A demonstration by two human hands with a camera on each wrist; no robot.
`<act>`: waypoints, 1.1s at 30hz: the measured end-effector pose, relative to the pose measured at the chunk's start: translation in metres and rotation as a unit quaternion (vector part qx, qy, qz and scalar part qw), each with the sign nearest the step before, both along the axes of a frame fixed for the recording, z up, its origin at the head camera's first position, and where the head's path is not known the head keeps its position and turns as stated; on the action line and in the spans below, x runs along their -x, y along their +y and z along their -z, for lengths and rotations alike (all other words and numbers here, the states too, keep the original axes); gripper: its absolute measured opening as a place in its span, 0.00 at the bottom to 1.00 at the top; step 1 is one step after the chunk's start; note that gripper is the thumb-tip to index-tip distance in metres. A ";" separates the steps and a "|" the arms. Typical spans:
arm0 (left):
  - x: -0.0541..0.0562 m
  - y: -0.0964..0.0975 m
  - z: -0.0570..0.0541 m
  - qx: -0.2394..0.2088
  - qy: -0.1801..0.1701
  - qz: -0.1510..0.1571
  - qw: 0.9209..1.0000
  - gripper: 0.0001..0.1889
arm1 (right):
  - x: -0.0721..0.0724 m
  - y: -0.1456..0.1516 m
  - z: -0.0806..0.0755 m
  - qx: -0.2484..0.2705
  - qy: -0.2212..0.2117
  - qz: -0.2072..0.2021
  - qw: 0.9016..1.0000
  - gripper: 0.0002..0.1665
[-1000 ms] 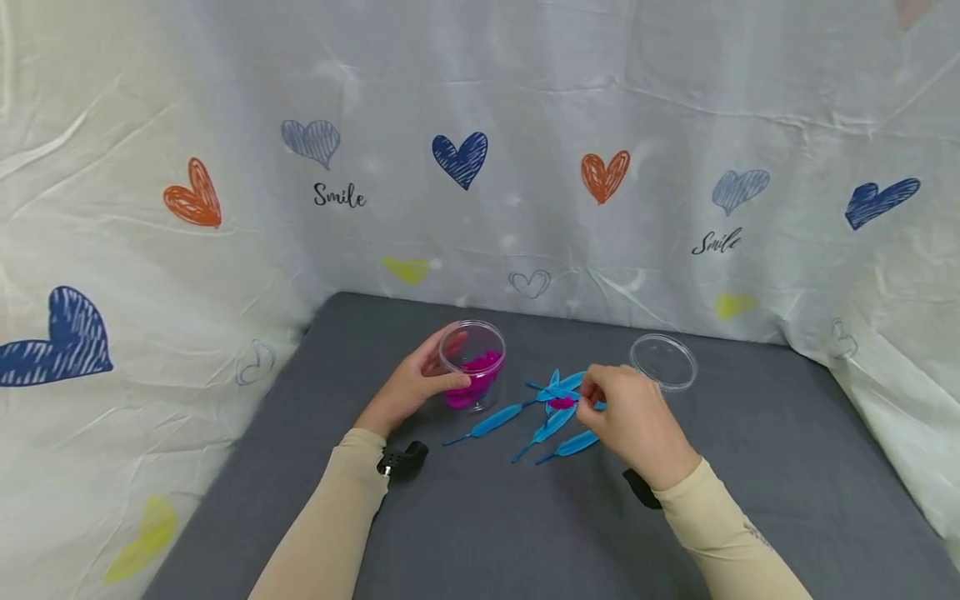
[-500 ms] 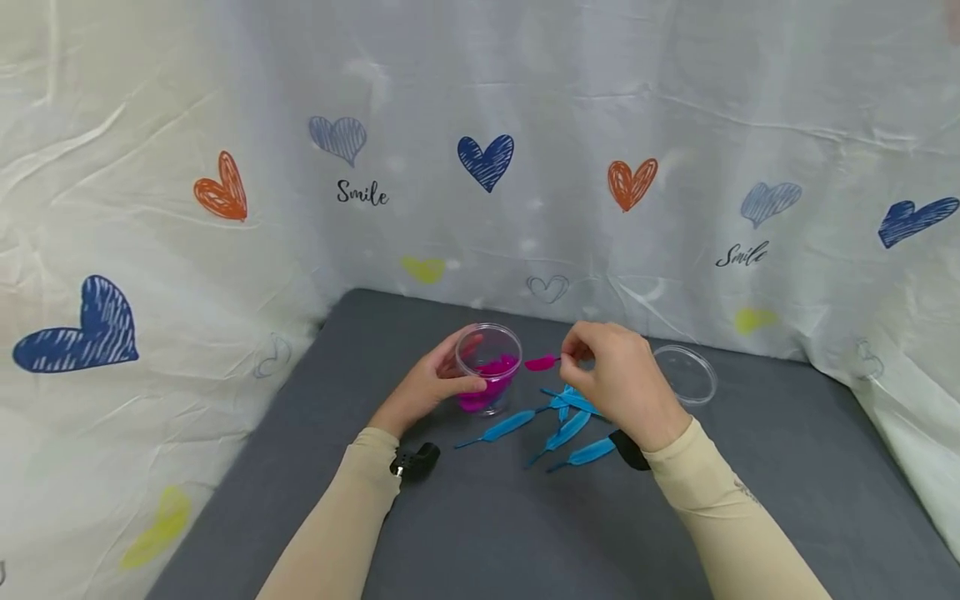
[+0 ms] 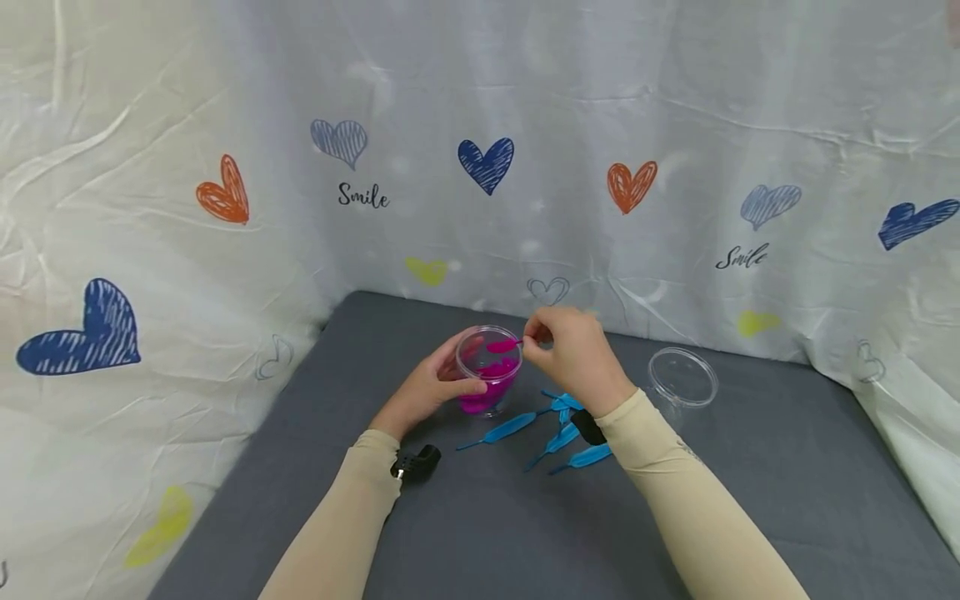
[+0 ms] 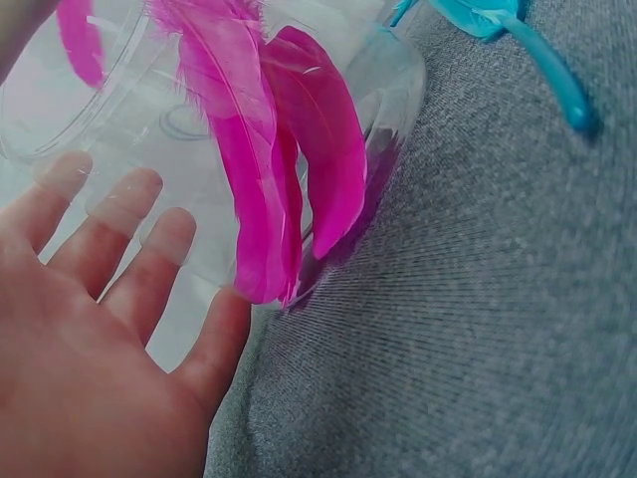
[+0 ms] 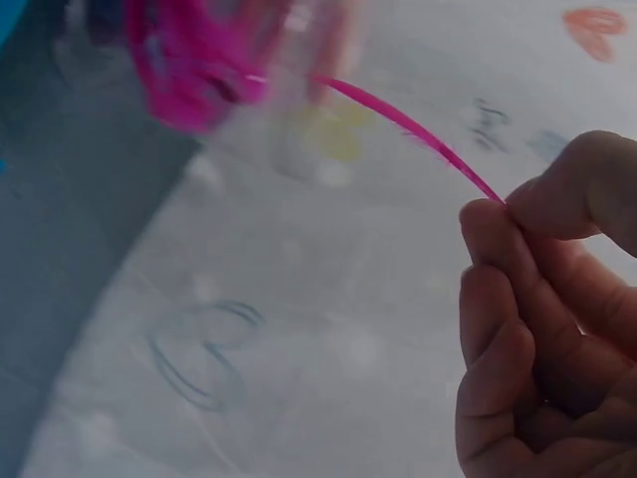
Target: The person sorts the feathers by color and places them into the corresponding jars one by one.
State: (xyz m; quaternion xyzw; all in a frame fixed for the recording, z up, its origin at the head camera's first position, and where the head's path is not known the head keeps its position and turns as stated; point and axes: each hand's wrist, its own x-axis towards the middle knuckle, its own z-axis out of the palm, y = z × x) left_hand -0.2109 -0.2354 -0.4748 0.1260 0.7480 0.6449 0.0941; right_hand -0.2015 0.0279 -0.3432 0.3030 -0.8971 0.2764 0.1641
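My left hand (image 3: 423, 385) grips a clear plastic cup (image 3: 460, 358) from its left side, thumb across the front and fingers behind. Inside the cup lie several pink feathers (image 4: 249, 149), seen through its wall in the left wrist view. Thumb and forefinger of my right hand (image 3: 573, 354) pinch one pink feather (image 5: 423, 134) by its quill end. Its vane reaches leftward over the cup's open mouth in the head view. Several blue feathers (image 3: 510, 427) lie on the table to the right of the cup, partly hidden under my right wrist.
A round clear lid (image 3: 682, 405) lies on the grey tablecloth (image 3: 480, 533) at the right. Behind the table hangs a white curtain (image 3: 555, 225) printed with hearts. Black wrist straps (image 3: 416, 461) sit on both sleeves.
My right hand has lifted the pink feather from among the blue feathers and carried it left to over the cup. My left hand keeps its hold on the cup.
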 end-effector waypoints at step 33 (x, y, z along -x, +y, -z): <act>0.006 -0.002 0.001 0.037 0.018 0.017 0.999 0.45 | -0.037 0.144 0.068 0.251 -0.002 0.209 0.945 0.48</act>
